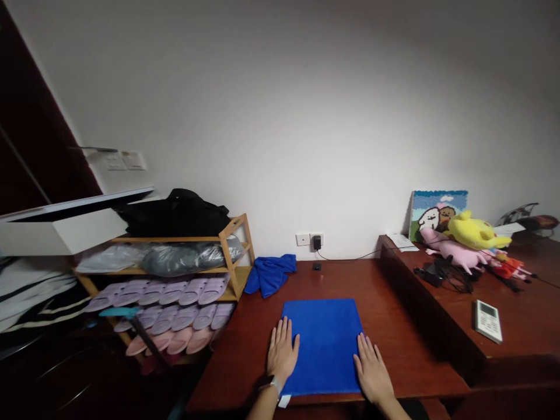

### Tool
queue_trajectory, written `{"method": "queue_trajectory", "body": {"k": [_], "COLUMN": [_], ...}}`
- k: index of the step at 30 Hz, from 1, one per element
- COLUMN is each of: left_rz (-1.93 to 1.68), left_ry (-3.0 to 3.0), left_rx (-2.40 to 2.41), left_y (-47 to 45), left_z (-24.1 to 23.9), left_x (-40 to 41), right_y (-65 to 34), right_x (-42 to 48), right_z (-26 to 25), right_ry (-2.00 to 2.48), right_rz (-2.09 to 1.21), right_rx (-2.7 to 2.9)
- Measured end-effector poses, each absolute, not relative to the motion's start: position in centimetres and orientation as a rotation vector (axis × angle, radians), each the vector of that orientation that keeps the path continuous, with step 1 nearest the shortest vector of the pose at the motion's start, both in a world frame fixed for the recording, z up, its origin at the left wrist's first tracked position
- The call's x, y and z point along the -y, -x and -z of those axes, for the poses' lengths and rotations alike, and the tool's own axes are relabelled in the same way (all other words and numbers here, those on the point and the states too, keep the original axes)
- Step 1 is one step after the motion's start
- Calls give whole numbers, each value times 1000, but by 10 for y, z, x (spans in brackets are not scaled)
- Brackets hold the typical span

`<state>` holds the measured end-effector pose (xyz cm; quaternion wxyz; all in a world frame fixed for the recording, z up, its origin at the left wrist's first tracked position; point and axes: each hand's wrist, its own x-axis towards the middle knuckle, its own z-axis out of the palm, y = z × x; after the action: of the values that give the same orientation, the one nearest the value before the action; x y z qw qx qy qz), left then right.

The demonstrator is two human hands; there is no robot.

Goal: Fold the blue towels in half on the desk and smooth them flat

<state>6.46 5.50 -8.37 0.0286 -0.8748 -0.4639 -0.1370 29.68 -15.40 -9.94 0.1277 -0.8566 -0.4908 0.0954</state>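
Observation:
A blue cloth (pixel 326 347) lies spread flat in a rectangle on the reddish-brown desk (pixel 420 356), with a small white tag (pixel 284 401) poking out at its near left corner. My left hand (pixel 282 351) rests flat on the cloth's left edge, fingers stretched forward; a watch is on that wrist. At the right edge my right hand (pixel 371 367) lies palm down, fingers extended and touching the cloth's border. Neither hand grips anything. Behind, near the wall, a second blue cloth (pixel 271 274) sits crumpled on the desk's far left corner.
A wooden shoe rack (pixel 236 251) with several slippers (pixel 214 289) and a black bag (pixel 175 214) stands left. On the raised right surface are plush toys (pixel 475 230), a dog picture (pixel 437 204), cables (pixel 455 280) and a white remote (pixel 487 321). A plugged-in adapter (pixel 317 242) trails its cord rightward.

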Motion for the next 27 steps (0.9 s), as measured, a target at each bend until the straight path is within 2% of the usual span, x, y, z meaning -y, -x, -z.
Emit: {"method": "queue_trajectory", "body": {"k": [4, 9, 13, 17, 23, 27], "left_rz": [527, 415, 364, 327, 232, 282], "left_ry": [2803, 3244, 3310, 3239, 2889, 2829], "left_rx": [1255, 776, 815, 951, 1504, 1538], "left_y": [-94, -156, -169, -124, -15, 9], "left_z": [75, 72, 78, 81, 92, 100], "left_x": [-25, 44, 66, 47, 10, 8], "right_y": [-297, -300, -302, -301, -301, -302], "right_x": [155, 157, 158, 158, 156, 156], "right_z": [103, 111, 116, 118, 118, 119], "right_ry": [2482, 2471, 2468, 2488, 2495, 2499], "right_rz": [-270, -255, -236, -220, -219, -227], "right_rx": [1420, 1473, 1520, 1503, 1465, 1460]}}
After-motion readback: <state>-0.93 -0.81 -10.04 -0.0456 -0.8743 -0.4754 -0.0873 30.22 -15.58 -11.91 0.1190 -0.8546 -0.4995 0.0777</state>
